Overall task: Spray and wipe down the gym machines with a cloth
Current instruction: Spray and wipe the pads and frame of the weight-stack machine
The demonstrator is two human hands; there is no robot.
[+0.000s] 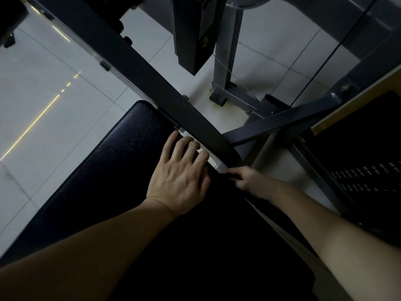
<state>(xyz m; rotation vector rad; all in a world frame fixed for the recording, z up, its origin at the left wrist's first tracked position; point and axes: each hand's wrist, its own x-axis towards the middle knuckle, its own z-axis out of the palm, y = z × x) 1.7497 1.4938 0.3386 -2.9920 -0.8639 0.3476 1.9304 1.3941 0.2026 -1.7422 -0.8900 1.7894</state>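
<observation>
Machine (282, 120): dark grey steel frame on the floor, filling the middle and right of the view
Pad (121, 153): black, grained, running from lower left up to the centre; its near part lies in deep shadow
Beam (152, 70): dark, crossing diagonally from upper left down to the pad's far edge
Plate (202, 148): pale metal, between the pad's far edge and the beam
Left hand (178, 177): palm down on the pad, fingers spread and relaxed, gripping nothing; fingertips bend over the far edge at the plate
Right hand (247, 179): at the pad's right edge, just beside the left hand, fingers curled round a strip
Strip (231, 175): dark and thin, in the right hand; whether cloth or part of the pad cannot be told
Block (193, 35): dark, hanging above the floor beyond the beam
Post (227, 51): grey upright, just right of the block, foot on the floor
Panel (364, 177): black with rows of small pale marks, far right
Floor (43, 83): pale glossy tiles with a thin yellow reflected line at left
</observation>
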